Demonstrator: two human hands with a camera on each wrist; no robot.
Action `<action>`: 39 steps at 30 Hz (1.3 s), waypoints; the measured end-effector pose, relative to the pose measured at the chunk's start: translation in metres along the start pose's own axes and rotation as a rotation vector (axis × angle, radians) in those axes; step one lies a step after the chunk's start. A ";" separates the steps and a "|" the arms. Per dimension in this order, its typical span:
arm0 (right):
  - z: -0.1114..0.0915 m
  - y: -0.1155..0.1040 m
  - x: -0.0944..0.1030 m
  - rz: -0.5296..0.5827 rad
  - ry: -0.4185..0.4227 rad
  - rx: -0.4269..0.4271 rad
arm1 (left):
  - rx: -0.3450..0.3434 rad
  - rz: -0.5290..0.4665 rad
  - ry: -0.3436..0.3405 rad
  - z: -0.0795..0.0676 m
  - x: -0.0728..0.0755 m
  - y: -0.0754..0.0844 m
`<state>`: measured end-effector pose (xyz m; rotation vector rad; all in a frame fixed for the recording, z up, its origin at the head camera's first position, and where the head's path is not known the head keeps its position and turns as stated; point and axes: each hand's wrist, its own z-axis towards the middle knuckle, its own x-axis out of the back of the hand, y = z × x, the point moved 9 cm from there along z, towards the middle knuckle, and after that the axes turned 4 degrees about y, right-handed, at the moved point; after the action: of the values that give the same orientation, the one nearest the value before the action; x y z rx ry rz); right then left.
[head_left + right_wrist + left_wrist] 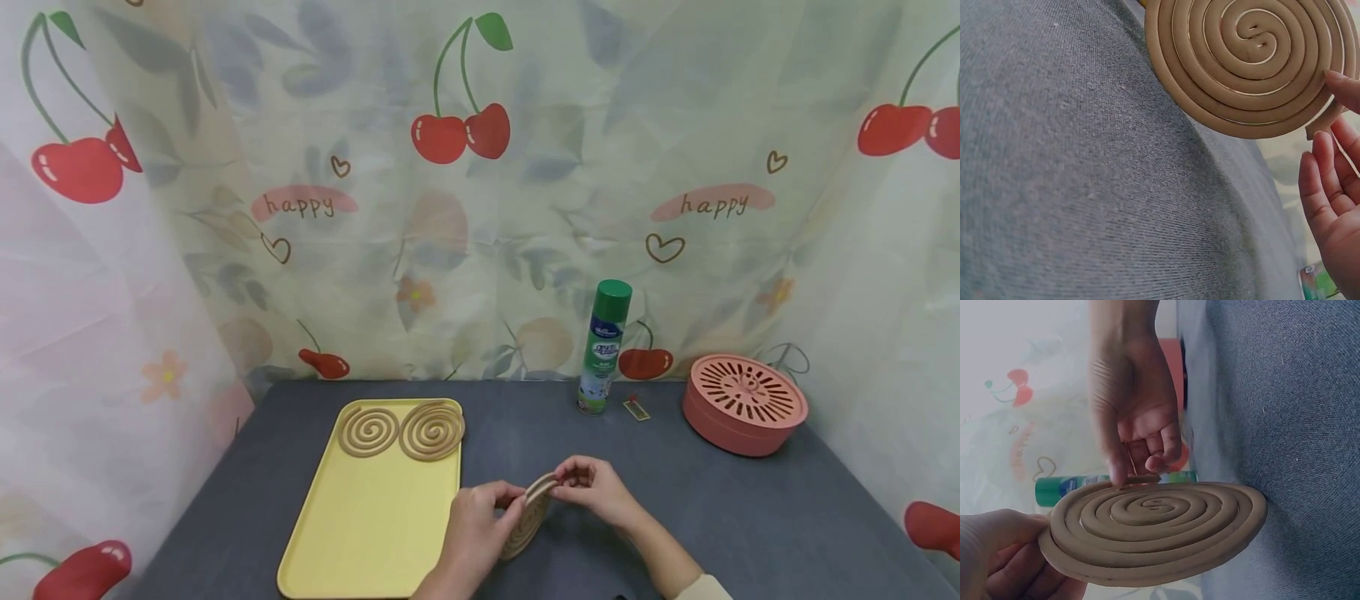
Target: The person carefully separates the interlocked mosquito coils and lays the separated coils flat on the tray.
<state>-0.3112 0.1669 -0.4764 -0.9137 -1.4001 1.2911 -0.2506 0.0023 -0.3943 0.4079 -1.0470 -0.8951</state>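
Observation:
Off the tray's right side, both hands hold a brown mosquito coil (527, 527) tilted up on edge over the dark cloth. My left hand (474, 523) pinches its rim between thumb and fingers. At the upper right of the rim, my right hand (597, 489) pinches the coil's outer end, thumb on one face and fingertips behind. Two inner tips show at the centre of the spiral (1247, 69) in the right wrist view. Two more coils, a left one (369, 432) and a right one (432, 432), lie side by side at the far end of a yellow tray (367, 525).
A green spray can (604, 348) stands at the back, with a small gold-coloured piece (637, 408) beside it. Farther right sits a round pink box (738, 425) with a slotted lid. A cherry-printed curtain (495, 250) rises behind the table.

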 end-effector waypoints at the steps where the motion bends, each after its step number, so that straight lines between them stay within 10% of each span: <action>1: 0.000 0.000 0.000 -0.005 0.000 -0.001 | 0.001 0.001 -0.001 0.000 0.000 0.000; 39: -0.004 0.002 -0.005 0.014 -0.050 0.043 | 0.007 -0.014 -0.012 0.001 0.001 -0.004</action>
<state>-0.3065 0.1631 -0.4798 -0.8691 -1.4017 1.3582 -0.2531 -0.0008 -0.3956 0.4161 -1.0598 -0.9080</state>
